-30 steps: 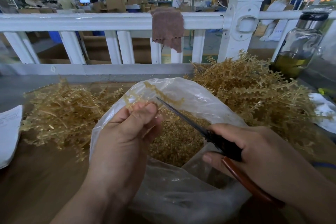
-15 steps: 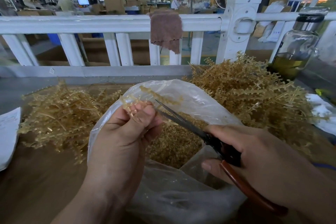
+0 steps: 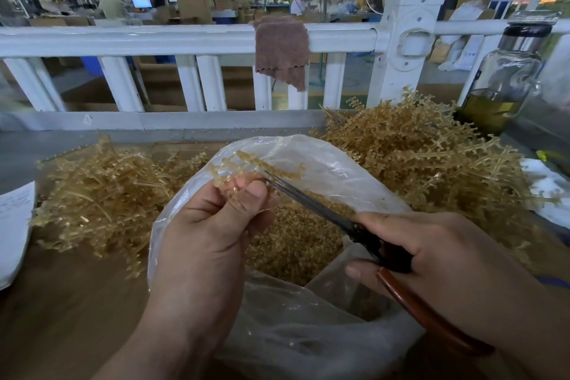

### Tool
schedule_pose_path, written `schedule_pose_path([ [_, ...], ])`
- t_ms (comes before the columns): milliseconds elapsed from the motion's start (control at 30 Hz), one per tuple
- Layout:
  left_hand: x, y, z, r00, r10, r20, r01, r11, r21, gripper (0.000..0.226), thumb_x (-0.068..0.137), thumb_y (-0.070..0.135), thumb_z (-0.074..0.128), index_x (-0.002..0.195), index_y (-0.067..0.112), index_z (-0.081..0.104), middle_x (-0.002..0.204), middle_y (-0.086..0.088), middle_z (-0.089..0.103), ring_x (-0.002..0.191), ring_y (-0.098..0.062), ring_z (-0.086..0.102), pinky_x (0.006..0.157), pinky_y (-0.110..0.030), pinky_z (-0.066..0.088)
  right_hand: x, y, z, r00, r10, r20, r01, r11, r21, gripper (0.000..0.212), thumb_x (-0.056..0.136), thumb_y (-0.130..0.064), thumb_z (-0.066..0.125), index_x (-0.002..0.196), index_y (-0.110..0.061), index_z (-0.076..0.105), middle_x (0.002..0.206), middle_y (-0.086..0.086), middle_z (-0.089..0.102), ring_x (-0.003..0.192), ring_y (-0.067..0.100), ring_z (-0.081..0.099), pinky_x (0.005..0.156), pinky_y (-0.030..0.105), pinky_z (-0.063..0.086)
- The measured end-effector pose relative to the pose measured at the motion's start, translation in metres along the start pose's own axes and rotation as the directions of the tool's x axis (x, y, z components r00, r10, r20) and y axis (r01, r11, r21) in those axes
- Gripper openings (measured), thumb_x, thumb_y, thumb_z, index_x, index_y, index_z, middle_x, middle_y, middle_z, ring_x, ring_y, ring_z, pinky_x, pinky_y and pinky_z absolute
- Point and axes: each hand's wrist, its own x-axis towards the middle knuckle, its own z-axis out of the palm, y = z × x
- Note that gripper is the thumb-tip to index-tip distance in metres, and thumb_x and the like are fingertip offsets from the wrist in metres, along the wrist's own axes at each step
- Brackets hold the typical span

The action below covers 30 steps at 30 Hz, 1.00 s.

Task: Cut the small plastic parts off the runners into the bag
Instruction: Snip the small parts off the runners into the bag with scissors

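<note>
In the centre of the frame our left hand (image 3: 209,234) pinches a short amber runner (image 3: 246,163) between the thumb and curled fingers. The sprig sticks up out of the fingertips, and its long axis lies roughly left to right, just above the thumb tip. Our right hand (image 3: 431,256), at lower right, is wrapped round the red-brown handles of the scissors (image 3: 311,200). The blades run diagonally from that hand up and to the left, and their tips sit right at the runner, just right of the left thumb. They look only narrowly parted, and we cannot tell whether they already bite. Runner and blade tips both hang over the open mouth of the clear bag (image 3: 333,170), which lies below and between our hands with a heap of cut parts (image 3: 296,244) inside. We judge that the next snip depends on the blades crossing the runner's axis while the bag stays directly beneath, so that the parts drop in. The left hand is the nearer one and feeds the work, and its thumb close to the blades is the risk. More runners lie in the right pile (image 3: 416,157) at upper right and in the left pile (image 3: 101,191) at mid left, which may already be stripped.
</note>
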Motion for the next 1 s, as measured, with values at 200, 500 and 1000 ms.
schedule_pose_path([
  [200,-0.0015,-0.0010,0.0007,0.999,0.039,-0.025,-0.039,0.999,0.024,0.017,0.064,0.039,0.078,0.069,0.024,0.073,0.081,0.004,0.067,0.081,-0.009,0.068,0.080,-0.027,0.056,-0.0011,0.0006,-0.0005,0.999,-0.018,-0.027,0.017,1.000,-0.003,0.058,0.079,-0.072,0.048,0.104,-0.024,0.070,0.083,-0.010,0.072,0.074,0.006,0.067,0.060,0.034,0.056],
  [500,-0.0021,-0.0030,-0.0015,0.995,0.094,-0.034,-0.093,0.995,0.036,0.015,0.064,0.037,0.079,0.070,0.025,0.072,0.085,0.005,0.069,0.087,-0.010,0.069,0.083,-0.025,0.055,-0.0002,-0.0006,-0.0037,0.999,-0.042,0.010,0.041,0.999,0.016,0.053,0.080,-0.069,0.051,0.101,-0.025,0.073,0.072,-0.014,0.068,0.064,0.001,0.063,0.054,0.023,0.047],
  [1000,-0.0017,-0.0026,-0.0027,0.994,0.090,-0.061,-0.088,0.995,0.039,0.019,0.063,0.039,0.082,0.072,0.024,0.073,0.085,0.004,0.071,0.089,-0.012,0.072,0.080,-0.019,0.055,0.0002,-0.0029,-0.0042,0.999,-0.033,0.029,0.033,0.999,0.009,0.048,0.080,-0.069,0.049,0.102,-0.032,0.071,0.066,-0.019,0.062,0.062,-0.002,0.059,0.055,0.018,0.045],
])
